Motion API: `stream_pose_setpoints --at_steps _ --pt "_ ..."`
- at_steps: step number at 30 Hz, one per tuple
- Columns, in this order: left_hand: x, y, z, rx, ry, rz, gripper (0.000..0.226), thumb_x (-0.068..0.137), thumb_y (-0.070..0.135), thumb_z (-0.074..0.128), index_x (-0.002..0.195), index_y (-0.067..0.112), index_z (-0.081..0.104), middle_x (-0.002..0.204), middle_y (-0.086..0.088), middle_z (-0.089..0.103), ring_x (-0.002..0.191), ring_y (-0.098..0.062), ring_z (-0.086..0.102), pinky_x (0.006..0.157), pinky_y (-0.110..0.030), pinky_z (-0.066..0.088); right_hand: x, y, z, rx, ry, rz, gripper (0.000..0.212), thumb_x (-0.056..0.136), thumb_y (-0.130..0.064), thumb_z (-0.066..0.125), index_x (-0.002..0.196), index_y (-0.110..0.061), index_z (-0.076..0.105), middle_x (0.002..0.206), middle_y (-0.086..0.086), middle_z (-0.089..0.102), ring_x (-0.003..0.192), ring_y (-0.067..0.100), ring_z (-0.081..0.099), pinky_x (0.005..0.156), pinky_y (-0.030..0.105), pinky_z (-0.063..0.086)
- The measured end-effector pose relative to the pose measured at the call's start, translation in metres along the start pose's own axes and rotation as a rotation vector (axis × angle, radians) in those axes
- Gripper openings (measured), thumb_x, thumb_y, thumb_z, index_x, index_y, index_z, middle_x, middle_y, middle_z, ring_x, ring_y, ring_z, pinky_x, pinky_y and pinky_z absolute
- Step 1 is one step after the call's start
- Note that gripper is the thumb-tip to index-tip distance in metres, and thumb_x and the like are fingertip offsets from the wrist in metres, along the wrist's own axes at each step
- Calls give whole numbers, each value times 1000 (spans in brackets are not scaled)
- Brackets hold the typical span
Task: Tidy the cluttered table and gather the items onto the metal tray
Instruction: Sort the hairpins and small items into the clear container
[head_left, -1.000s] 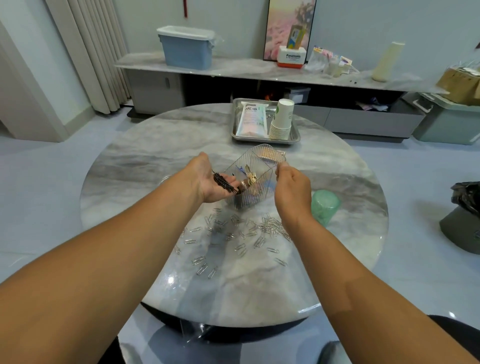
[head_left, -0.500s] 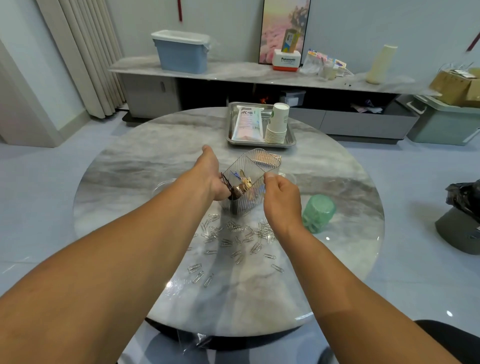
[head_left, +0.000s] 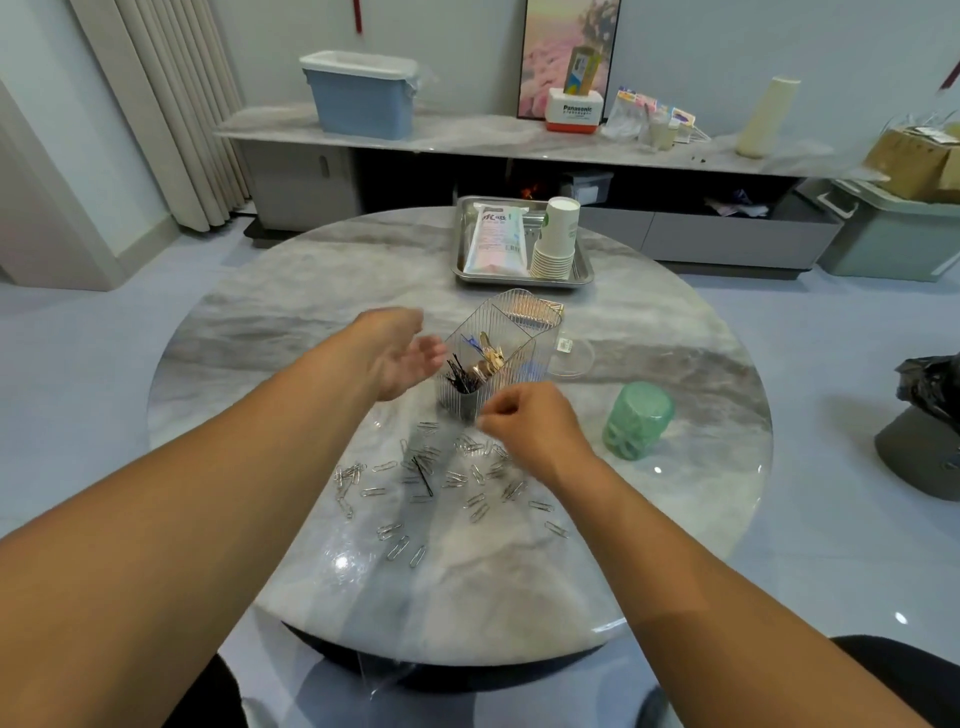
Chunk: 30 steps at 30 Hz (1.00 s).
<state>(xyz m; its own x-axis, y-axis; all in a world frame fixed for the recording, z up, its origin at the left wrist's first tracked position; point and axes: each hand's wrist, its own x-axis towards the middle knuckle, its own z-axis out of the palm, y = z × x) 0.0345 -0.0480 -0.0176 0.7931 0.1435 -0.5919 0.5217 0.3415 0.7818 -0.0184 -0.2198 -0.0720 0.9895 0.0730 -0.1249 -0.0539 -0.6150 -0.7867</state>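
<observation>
Looked like a home living room: round marble table (head_left: 322, 291) near, long low marble-topped media cabinet (head_left: 467, 137) along the far wall, pleated curtains (head_left: 171, 104) far left, framed picture (head_left: 569, 52) leaning on the wall (household clutter, storage bins around).

Your round bench (head_left: 291, 332) is grey-white marble with darker grey veins running across it. On it you have silver paper clips (head_left: 457, 475) scattered, and one black hairpin (head_left: 423, 475) among them. The clear ribbed plastic organiser (head_left: 511, 332) shows black pins, gold clips and a touch of blue inside. To your right sits a translucent mint-green cup (head_left: 638, 421). The shiny silver metal tray (head_left: 462, 249) carries white paper cups (head_left: 556, 239) and a white-and-pink packet (head_left: 493, 241).
</observation>
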Motion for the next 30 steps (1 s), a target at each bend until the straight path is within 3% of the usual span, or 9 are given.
stream_pose_setpoints --at_steps 3,7,11,15,18,21,25,28,30 --pt "0 -15 -24 387 48 96 10 101 3 53 101 10 60 76 -5 57 61 -11 54 47 -16 46 -10 -4 29 -275 -172 -39 12 84 -31 81 88 -21 79 89 -4 76 86 16 71 85 38 58" --pt "-1 -27 -49 676 105 214 14 94 -1 66 105 7 64 77 -6 60 58 -12 56 47 -19 39 -14 -9 59 -512 -169 -113 22 81 -41 81 90 -21 76 98 1 72 96 26 65 85 35 47" --pt "-3 -31 -53 767 94 316 18 90 1 72 105 8 65 82 -9 64 63 -15 60 53 -24 46 -10 -11 64 -589 -151 -160 12 89 -29 74 95 -19 75 106 6 71 103 30 64 88 37 44" --pt "0 -39 -57 816 29 329 15 91 3 71 101 11 64 95 -18 71 77 -23 69 83 -41 59 -9 -14 63 -858 -151 -265 16 91 -10 62 107 -11 67 115 12 63 110 33 58 84 38 35" --pt "3 -44 -60 871 34 418 10 95 8 65 96 18 63 90 -10 70 83 -21 68 81 -40 58 -12 -14 62 -1003 -197 -319 28 90 -5 59 118 -8 61 120 14 58 113 34 55 92 41 39" --pt "7 -49 -65 932 30 493 11 99 12 61 99 22 64 95 -3 69 94 -20 68 73 -30 52 -12 -18 55 -854 -159 -269 30 90 2 56 118 -8 53 116 14 62 105 35 59 84 41 41" --pt "12 -59 -71 867 20 558 19 103 7 50 110 17 65 110 -6 69 107 -22 65 97 -40 53 8 -33 32 -482 34 -250 13 94 0 53 96 -13 55 89 8 65 80 29 58 64 37 42" --pt "11 -75 -76 862 41 630 25 107 19 45 123 20 63 123 1 66 114 -15 61 94 -30 49 25 -40 15 -309 180 -257 10 94 -9 56 95 -14 65 89 7 68 85 28 61 73 40 52" --pt "10 -90 -83 917 80 688 31 108 29 42 134 23 58 131 5 62 121 -14 56 96 -27 43 34 -39 14 -329 226 -271 12 95 -10 58 100 -13 69 94 8 69 89 28 62 76 41 53"
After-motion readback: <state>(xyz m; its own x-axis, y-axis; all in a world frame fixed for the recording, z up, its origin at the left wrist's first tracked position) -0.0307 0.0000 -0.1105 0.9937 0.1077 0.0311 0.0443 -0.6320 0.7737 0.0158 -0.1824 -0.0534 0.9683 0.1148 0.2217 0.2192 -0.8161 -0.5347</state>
